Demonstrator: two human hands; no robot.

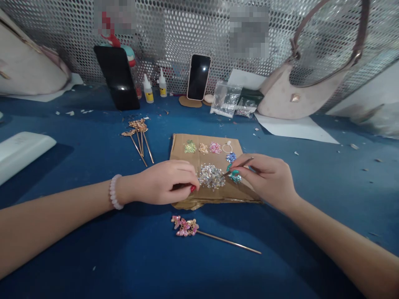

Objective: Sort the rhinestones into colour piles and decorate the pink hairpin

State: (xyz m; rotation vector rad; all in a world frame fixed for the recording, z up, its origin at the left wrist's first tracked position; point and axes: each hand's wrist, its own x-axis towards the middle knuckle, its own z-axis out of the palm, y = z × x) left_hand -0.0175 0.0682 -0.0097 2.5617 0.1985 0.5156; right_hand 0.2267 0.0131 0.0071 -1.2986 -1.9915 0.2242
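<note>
A brown cardboard sheet (181, 145) lies on the blue table and carries small piles of coloured rhinestones. My right hand (268, 178) pinches thin tweezers (238, 166), their tip at the silver rhinestone pile (211, 176). My left hand (165, 182) rests curled on the cardboard's left edge; its fingers are closed, and I cannot tell whether something small is in them. A gold hairpin with pink flowers (187, 227) lies in front of the cardboard, close to me. Green (190, 146), orange (203, 148), pink (215, 147) and blue (231, 157) piles sit farther back.
Several gold hairpins (139, 133) lie left of the cardboard. Two glue bottles (154, 87), two propped phones (118, 79) (198, 77), plastic bags (226, 99) and a pale handbag (289, 95) stand along the perforated back wall. A white box (18, 151) sits at the left.
</note>
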